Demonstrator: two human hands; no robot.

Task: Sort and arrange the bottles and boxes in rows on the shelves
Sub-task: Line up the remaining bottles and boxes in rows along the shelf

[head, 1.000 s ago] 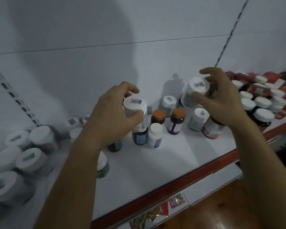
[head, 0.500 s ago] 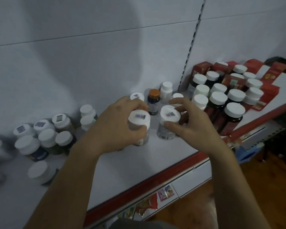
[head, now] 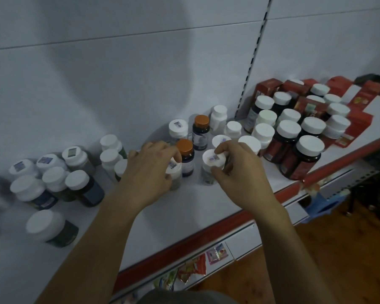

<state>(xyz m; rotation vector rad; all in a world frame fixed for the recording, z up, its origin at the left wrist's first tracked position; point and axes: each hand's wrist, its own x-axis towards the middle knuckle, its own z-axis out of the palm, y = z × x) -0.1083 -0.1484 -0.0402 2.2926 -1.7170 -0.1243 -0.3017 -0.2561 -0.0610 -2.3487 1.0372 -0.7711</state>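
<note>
Both hands are out over the middle of the shelf (head: 184, 213), each closed on a small bottle.

Starting at the left, a huddle of white-capped bottles (head: 53, 178) stands back near the wall panel (head: 140, 73). One lone bottle (head: 48, 227) sits nearer the front, apart from my left forearm. From that lone bottle across to the right, open white shelf runs under both my forearms down to the red front edge (head: 349, 160).

My left hand (head: 149, 172) is curled over the cap of the left-hand bottle (head: 176, 175), which stands upright on the shelf. Just beside it on the right, close against my fingertips, is an orange-capped bottle (head: 185, 154), and a second orange-capped one (head: 201, 128) stands behind that. A narrow gap of shelf lies between these and the right-hand bottle (head: 213, 160). My right hand (head: 239, 172) pinches that bottle's cap between thumb and fingers. Close behind and to its right, dark bottles (head: 294, 139) with white caps crowd in rows past the slotted upright (head: 252, 62). Red boxes (head: 360, 121) lie beyond them. Below the edge on the right is a wooden floor (head: 338, 249).

The surface is plain white, and so is the panel behind it. Both bottles I hold are small with round white caps, each bearing a small purplish sticker on top. Their labels are too blurred to read.
</note>
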